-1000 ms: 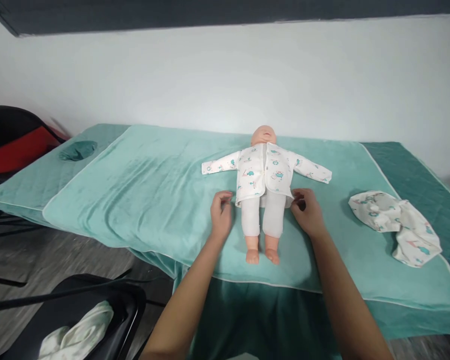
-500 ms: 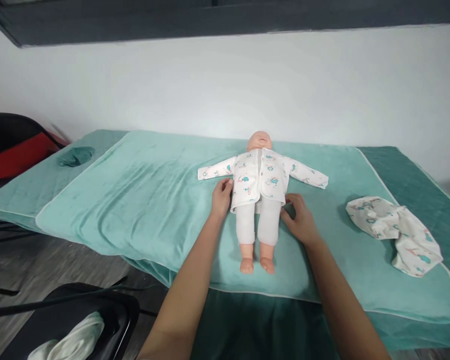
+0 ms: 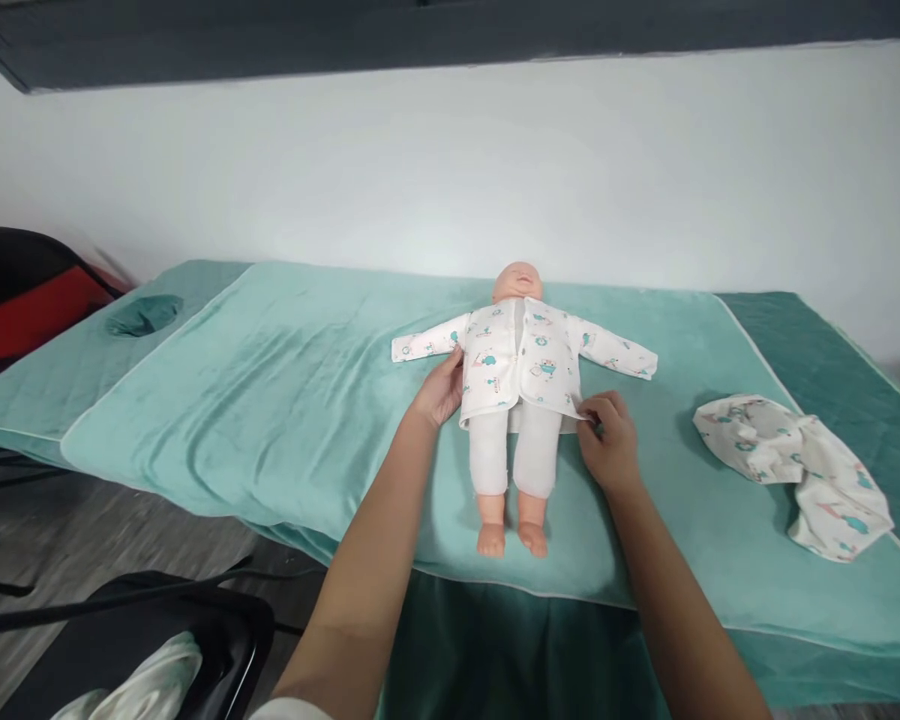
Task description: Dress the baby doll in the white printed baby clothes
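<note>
A baby doll [image 3: 518, 283] lies on its back on the green bed cover, head toward the wall and bare feet toward me. It wears a white printed jacket [image 3: 490, 360] with both sleeves spread out, and white cloth covers its legs. My right hand [image 3: 609, 440] pinches the jacket's lower corner on the right and holds it out from the doll's side. Against the jacket's left side, just under the sleeve, rests my left hand [image 3: 442, 388]; its fingertips are partly hidden by the cloth and I cannot tell whether they grip.
Crumpled printed baby trousers [image 3: 757, 435] lie on the green cover [image 3: 307, 380] to the right. A black chair [image 3: 150, 600] holding a pale cloth [image 3: 154, 685] stands at the lower left. A red and black chair [image 3: 37, 300] is at the far left. The wall [image 3: 450, 170] runs behind the bed.
My right hand has taken hold of the jacket's lower corner and drawn it outward to the right. My left hand has shifted slightly up along the jacket's side.
</note>
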Demonstrator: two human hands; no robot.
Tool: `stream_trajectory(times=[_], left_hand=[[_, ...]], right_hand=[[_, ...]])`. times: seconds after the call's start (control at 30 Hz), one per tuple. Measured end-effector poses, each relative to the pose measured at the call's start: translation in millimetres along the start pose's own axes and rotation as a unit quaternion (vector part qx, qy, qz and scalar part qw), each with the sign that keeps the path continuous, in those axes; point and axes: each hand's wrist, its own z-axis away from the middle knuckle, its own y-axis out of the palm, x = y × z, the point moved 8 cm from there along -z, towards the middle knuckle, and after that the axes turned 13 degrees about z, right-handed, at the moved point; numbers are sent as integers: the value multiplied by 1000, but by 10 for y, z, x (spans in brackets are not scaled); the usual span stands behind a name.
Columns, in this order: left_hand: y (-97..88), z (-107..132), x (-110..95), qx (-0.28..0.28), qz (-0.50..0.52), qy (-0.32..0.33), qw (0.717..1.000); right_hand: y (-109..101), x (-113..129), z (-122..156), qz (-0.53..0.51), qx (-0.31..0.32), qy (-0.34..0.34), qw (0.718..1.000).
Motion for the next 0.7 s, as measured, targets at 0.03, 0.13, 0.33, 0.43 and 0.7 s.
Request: stream_trajectory(times=[0.03, 0.13, 0.33, 0.43, 0.7], left_hand=[[-3, -1, -5, 3, 4, -2, 1000], [4, 12, -11, 3, 9, -13, 1000], [15, 15, -26, 7, 19, 2, 1000], [-6, 5, -2, 16, 7, -1, 1000], [-29, -30, 36, -21, -4, -2, 1000]], right_hand=[[-16, -15, 1, 0, -1, 10, 1000], [-16, -93, 15, -11, 10, 43, 999], [135, -496, 40, -318, 37, 171, 932], [364, -702, -36, -453, 59, 293, 840], [946, -480, -494, -557, 179, 378, 717]])
